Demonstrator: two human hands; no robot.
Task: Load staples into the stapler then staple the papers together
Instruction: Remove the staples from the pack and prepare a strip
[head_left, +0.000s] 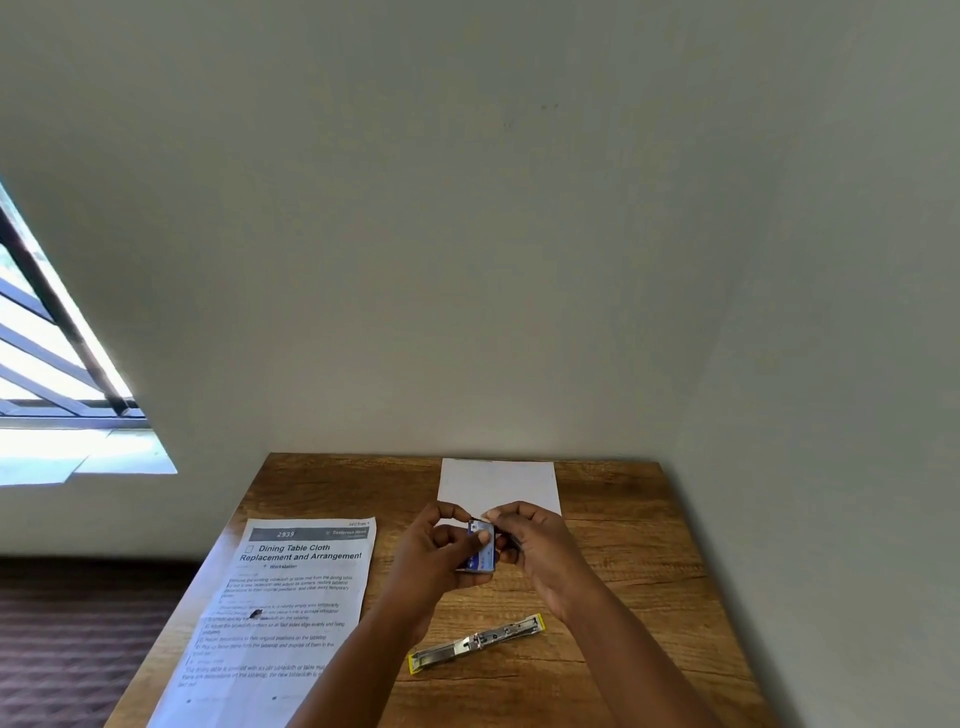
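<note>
Printed sheet (291, 597): flat on the worktop (649, 571), left and near.
Left hand (434, 553): grip curled round the staple box (480, 545), held above mid-worktop; keep it steady.
Stapler (478, 642): swung open, flat, near, under the wrists.
Blank sheet (498, 486): far, by the wall.
Right hand (530, 540): fingertips pinching at the box's far end; ease staples out without spilling.
</note>
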